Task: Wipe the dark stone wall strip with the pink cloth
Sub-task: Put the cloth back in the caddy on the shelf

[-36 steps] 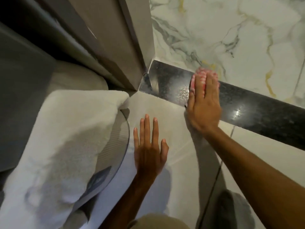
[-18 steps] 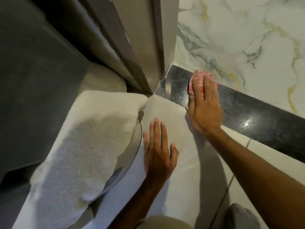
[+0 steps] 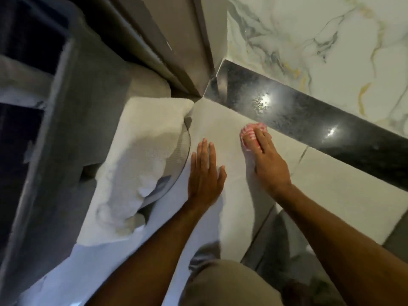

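Presently, a bunched pink striped cloth [image 3: 249,135] is pressed under the straight, unclenched fingers of the right hand [image 3: 271,165] on pale wall tile [image 3: 220,122] just below the polished dark stone strip [image 3: 298,115], apparently mid-wipe, so an upward slide onto the strip is called for, with the left hand [image 3: 204,175] laid flat and empty alongside.

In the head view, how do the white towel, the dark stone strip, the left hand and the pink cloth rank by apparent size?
1. white towel and dark stone strip: look alike, so not ranked
2. left hand
3. pink cloth, partly under the right hand
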Action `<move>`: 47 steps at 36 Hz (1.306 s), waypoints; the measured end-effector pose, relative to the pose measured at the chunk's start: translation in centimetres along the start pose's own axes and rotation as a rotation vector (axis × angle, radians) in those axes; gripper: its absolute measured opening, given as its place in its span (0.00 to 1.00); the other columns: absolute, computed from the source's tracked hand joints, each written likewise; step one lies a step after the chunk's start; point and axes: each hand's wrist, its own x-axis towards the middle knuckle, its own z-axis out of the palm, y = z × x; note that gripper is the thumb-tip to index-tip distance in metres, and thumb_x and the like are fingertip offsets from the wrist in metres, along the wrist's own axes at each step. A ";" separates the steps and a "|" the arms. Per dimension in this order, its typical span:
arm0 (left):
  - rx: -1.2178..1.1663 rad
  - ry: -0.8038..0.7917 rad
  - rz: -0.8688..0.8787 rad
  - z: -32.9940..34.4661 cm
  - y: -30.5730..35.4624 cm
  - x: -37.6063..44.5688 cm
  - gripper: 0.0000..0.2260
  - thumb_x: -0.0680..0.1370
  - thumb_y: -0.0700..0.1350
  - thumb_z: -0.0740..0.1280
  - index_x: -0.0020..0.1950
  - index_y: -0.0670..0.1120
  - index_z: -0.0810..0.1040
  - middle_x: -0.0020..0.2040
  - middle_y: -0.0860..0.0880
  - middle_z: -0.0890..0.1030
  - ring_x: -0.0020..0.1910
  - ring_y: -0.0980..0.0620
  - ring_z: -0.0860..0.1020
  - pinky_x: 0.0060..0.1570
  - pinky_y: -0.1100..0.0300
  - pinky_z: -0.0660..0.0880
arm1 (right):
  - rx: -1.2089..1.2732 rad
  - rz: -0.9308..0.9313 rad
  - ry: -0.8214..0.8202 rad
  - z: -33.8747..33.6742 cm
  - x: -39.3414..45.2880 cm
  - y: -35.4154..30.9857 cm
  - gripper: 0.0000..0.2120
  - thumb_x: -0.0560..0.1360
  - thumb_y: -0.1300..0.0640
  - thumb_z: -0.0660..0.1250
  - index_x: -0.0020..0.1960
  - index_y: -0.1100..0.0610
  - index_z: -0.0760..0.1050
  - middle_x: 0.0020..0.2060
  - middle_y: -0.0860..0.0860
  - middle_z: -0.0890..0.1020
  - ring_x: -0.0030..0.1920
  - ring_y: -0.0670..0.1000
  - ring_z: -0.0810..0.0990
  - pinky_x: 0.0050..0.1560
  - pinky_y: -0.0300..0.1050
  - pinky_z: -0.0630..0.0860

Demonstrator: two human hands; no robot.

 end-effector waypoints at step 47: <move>0.235 0.630 0.300 -34.1 -24.5 -11.0 0.24 0.88 0.53 0.60 0.79 0.39 0.76 0.77 0.36 0.78 0.76 0.36 0.77 0.78 0.41 0.71 | 0.393 0.401 0.107 0.7 -15.6 -48.6 0.34 0.89 0.51 0.51 0.90 0.61 0.42 0.90 0.58 0.45 0.91 0.57 0.43 0.92 0.54 0.44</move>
